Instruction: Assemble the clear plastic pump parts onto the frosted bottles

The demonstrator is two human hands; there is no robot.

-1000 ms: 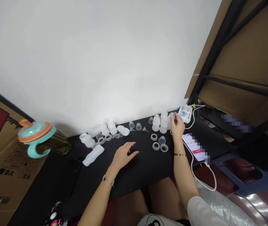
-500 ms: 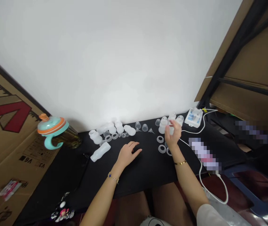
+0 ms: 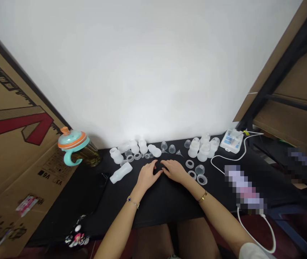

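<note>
One white bottle (image 3: 121, 173) lies left of the loosely curved, empty left hand (image 3: 146, 176) on the black table (image 3: 166, 205), axis slanting near-left to far-right, mouth end unclear, right hand (image 3: 174, 171) likewise empty.

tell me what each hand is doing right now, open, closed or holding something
Left hand: open, nothing seen in it.
Right hand: loosely bent, nothing seen in it; whether open or closed cannot be told.
</note>
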